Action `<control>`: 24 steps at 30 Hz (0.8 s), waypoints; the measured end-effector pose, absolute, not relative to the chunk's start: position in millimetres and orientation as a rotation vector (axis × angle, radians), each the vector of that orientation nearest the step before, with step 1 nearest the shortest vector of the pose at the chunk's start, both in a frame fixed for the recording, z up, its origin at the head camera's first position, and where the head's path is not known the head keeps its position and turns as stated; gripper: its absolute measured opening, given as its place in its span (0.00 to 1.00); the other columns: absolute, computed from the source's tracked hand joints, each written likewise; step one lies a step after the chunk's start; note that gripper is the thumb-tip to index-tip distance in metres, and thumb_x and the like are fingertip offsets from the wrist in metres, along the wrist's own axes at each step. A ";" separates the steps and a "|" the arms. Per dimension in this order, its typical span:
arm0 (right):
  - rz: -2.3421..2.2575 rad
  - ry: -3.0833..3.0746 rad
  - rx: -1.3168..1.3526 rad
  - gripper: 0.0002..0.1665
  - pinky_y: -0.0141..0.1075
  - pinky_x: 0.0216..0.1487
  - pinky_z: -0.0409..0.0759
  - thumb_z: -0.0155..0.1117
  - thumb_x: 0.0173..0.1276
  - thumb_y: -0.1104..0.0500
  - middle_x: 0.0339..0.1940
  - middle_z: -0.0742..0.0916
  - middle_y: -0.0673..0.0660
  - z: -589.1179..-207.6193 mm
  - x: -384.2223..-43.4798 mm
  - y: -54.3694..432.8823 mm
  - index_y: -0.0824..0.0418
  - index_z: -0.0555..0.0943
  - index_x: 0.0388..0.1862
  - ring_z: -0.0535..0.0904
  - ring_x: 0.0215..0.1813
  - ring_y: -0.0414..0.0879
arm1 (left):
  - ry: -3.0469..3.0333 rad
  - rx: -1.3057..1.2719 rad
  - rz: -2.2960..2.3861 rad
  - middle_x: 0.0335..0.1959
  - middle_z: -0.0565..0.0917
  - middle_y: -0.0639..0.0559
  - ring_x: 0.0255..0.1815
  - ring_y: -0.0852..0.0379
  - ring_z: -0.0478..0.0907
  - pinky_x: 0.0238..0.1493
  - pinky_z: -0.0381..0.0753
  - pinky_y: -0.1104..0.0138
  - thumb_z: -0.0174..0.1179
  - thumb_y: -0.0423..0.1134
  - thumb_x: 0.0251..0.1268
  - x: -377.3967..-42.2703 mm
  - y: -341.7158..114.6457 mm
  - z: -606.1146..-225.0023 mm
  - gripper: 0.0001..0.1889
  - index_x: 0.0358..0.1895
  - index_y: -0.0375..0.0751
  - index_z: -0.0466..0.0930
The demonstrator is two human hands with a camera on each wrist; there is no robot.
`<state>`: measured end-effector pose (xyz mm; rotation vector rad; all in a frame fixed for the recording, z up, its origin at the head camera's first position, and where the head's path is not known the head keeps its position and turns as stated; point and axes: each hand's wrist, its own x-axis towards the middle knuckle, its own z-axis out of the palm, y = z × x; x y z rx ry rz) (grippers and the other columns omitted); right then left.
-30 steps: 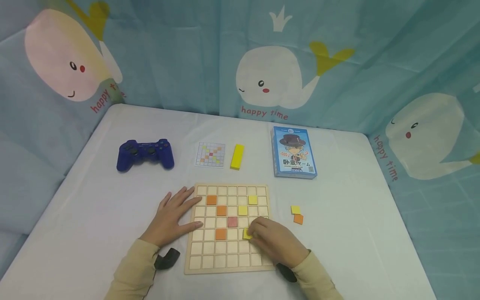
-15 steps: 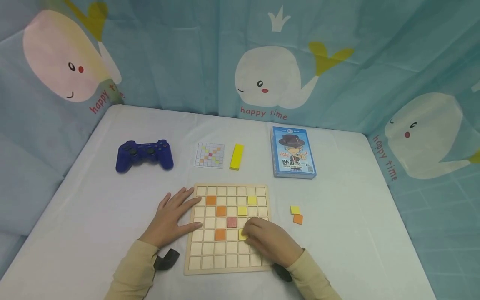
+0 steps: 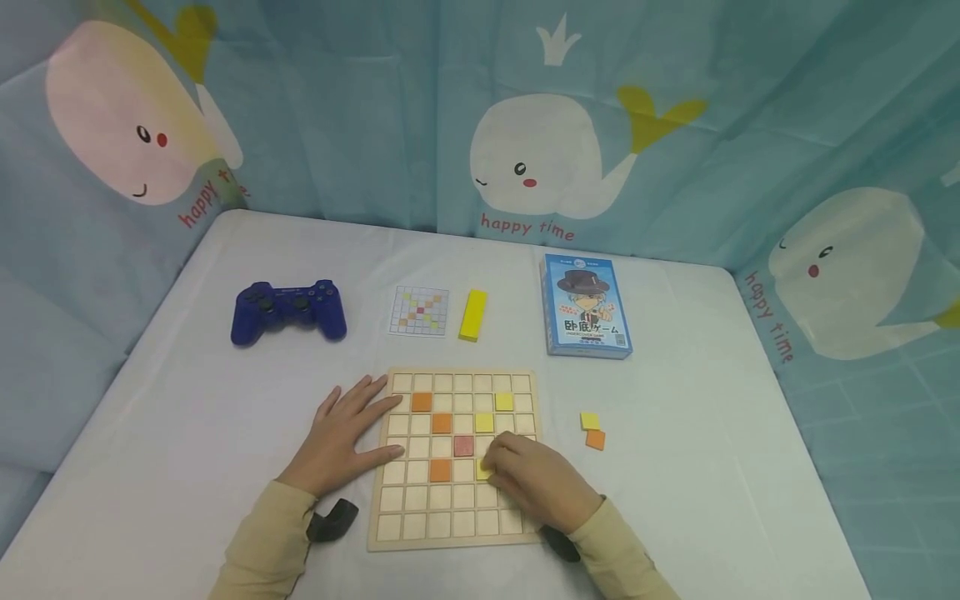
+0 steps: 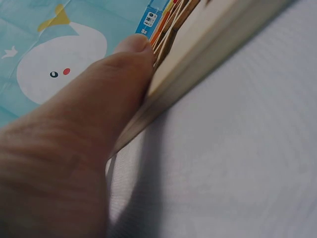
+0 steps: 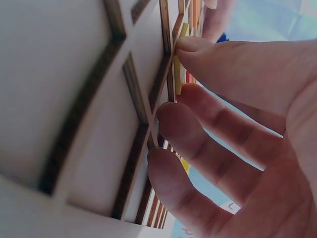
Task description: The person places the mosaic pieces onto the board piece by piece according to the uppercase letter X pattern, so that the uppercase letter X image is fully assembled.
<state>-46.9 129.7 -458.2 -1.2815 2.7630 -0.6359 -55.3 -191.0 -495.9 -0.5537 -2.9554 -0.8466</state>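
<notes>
Yellow tile [image 3: 482, 470] is pinched btwn thumb & fingertip of R hand [image 3: 538, 479], at a cell of the wooden grid board [image 3: 440, 525], one step diagonally right & nearer than the red tile [image 3: 463, 446] in the ctr cell. Whether it's fully seated can't be told, as it's partly covered by the fingers. Remaining R fingers are bent down toward the grid, as seen in R wrist view.

In the same row, two cells left, an orange tile [image 3: 439, 470] is set. Farther up, a second orange tile [image 3: 442, 423] & third orange tile [image 3: 422, 402] are lined up diagonally left of ctr; a second yellow tile [image 3: 483, 422] & third yellow tile [image 3: 503, 402] are lined up diagonally right.

Board's left edge is touched by L hand [image 3: 336, 446], fingers spread apart, nothing gripped; thumb is laid over the rim.

Off the board, to its right, a loose yellow tile [image 3: 589, 421] & loose orange tile [image 3: 596, 440] are placed corner to corner. Beyond the board: printed grid card [image 3: 420, 311], w/ yellow block [image 3: 473, 315] just beside; blue controller [image 3: 289, 311] far left, blue game box [image 3: 587, 308] right. All is backed by a whale-print curtain [image 3: 360, 125].
</notes>
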 end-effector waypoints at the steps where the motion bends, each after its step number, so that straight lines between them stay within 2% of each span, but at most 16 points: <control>1: -0.632 2.766 -1.278 0.07 0.27 0.47 0.80 0.67 0.64 0.60 0.42 0.80 0.43 -458.6 -46.9 129.7 0.52 0.81 0.40 0.79 0.43 0.35 | -2.954 -0.554 -0.848 0.75 0.60 0.49 0.76 0.45 0.51 0.74 0.41 0.45 0.62 0.67 0.53 -55.6 -191.0 -496.3 0.39 0.68 0.55 0.68; 14: -0.632 2.750 -1.266 0.08 0.29 0.49 0.81 0.67 0.65 0.57 0.42 0.81 0.43 -457.8 -49.8 136.8 0.52 0.81 0.42 0.79 0.45 0.36 | -2.928 -0.568 -0.844 0.74 0.61 0.49 0.76 0.44 0.52 0.73 0.43 0.43 0.63 0.66 0.53 -54.0 -192.6 -498.9 0.38 0.68 0.55 0.69; 18: -0.671 2.838 -1.210 0.09 0.30 0.48 0.82 0.68 0.63 0.59 0.43 0.82 0.43 -455.9 -54.8 156.5 0.51 0.80 0.42 0.80 0.46 0.36 | -2.926 -0.565 -0.843 0.74 0.61 0.50 0.76 0.44 0.52 0.73 0.43 0.44 0.62 0.66 0.53 -54.2 -192.0 -498.7 0.38 0.67 0.55 0.69; 24: -0.642 3.048 -1.060 0.17 0.31 0.45 0.83 0.74 0.55 0.65 0.43 0.82 0.45 -454.3 -61.8 201.7 0.54 0.80 0.42 0.80 0.44 0.37 | -2.942 -0.570 -0.843 0.75 0.60 0.50 0.76 0.45 0.51 0.74 0.42 0.44 0.61 0.67 0.54 -55.1 -192.2 -498.9 0.38 0.68 0.56 0.68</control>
